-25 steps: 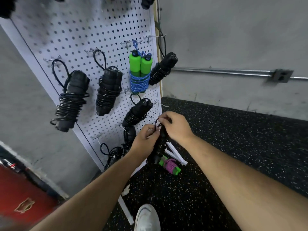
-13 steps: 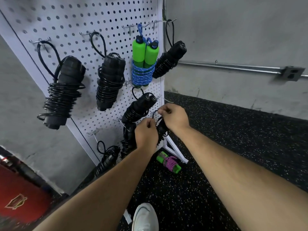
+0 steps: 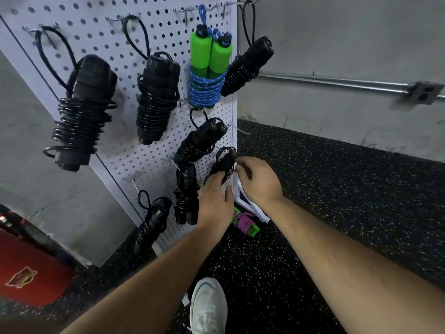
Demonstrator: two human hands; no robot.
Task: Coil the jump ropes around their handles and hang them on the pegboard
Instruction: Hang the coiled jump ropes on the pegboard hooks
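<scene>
- Head view: black coiled jump rope at centre of frame, against the lower right edge of the pegboard.
- L hand: fingers curled round rope's lower end.
- R hand: fingers pinch its upper coils.
- Green-purple rope lies on floor, just below hands.

The pegboard stands at the left, and the wall is behind it and to its right. Four coiled ropes hang along its upper row (the edge rope is the rightmost one). Under the third hangs a lower rope. The held rope is against the board's lower right edge, with the left hand under it and the right hand at its right. On the floor, just below the hands, lies a loose rope.
</scene>
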